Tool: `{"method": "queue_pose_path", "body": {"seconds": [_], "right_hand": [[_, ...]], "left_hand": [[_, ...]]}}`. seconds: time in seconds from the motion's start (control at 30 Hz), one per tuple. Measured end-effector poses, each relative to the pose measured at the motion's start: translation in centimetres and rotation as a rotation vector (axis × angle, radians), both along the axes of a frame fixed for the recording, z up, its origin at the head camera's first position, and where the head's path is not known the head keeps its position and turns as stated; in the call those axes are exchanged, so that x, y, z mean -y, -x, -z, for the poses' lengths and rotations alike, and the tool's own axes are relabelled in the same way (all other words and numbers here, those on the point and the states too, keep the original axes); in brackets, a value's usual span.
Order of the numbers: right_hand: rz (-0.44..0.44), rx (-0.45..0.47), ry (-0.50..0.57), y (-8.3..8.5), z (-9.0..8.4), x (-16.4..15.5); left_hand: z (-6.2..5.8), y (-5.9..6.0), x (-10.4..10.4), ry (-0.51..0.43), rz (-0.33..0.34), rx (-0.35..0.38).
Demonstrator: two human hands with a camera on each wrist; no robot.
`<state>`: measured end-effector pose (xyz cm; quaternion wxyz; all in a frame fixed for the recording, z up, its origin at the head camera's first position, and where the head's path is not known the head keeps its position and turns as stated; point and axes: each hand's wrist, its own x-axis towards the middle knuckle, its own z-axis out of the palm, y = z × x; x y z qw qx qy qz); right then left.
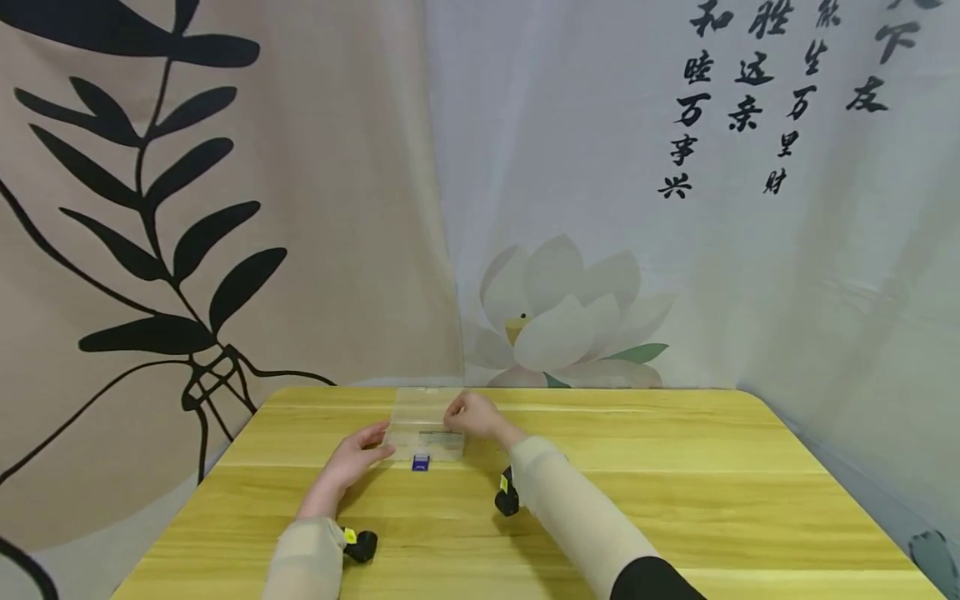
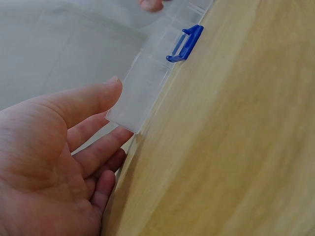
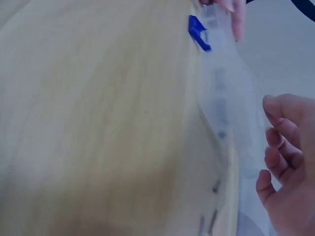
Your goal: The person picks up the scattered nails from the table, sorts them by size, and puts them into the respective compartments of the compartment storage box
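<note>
A clear plastic box point(image 1: 403, 447) with its transparent lid point(image 1: 418, 406) raised lies near the table's far edge. Its blue latch point(image 1: 421, 463) is at the front side. My left hand point(image 1: 352, 460) holds the box's left end, thumb in front and fingers at the end and behind, as the left wrist view shows. Over the right part of the box is my right hand point(image 1: 474, 413), its fingers bent and the thumb close to them. Blur in the right wrist view hides whether anything small is between those fingertips.
Several small dark screw-like pieces point(image 3: 213, 221) lie on the wooden table point(image 1: 675, 492) to the right of the box. Black wrist cameras point(image 1: 362, 546) stick out from both sleeves. A printed curtain point(image 1: 360, 208) hangs behind the table's far edge.
</note>
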<state>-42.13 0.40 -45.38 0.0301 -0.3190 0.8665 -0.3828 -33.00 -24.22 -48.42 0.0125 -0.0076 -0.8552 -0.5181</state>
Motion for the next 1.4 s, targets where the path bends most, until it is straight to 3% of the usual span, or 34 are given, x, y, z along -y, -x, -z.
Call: {"method": "queue_pose_path", "body": {"seconds": [0.17,0.37,0.6,0.8,0.97,1.4], "right_hand": [[-0.035,-0.015,0.034,0.2,-0.6,-2.3],[-0.001,-0.037,0.053,0.1,-1.0,-5.4],[0.05,0.088,0.052,-0.5,-0.7,-8.7],[0.01,0.154,0.074,-1.6,0.1,-11.1],[0.028,0.228,0.111,-2.4,0.8,-12.7],[0.118,0.31,0.158,-4.1,2.1,-15.1]], "left_hand": [[-0.1,-0.1,0.0,0.005,0.001,0.003],[-0.2,0.0,0.2,0.007,0.008,0.009],[-0.6,-0.1,0.2,0.017,0.012,0.015],[-0.6,-0.1,0.3,0.009,0.011,0.023],[-0.6,0.0,0.4,-0.003,0.009,0.034],[-0.5,-0.2,-0.1,-0.004,0.016,0.049]]}}
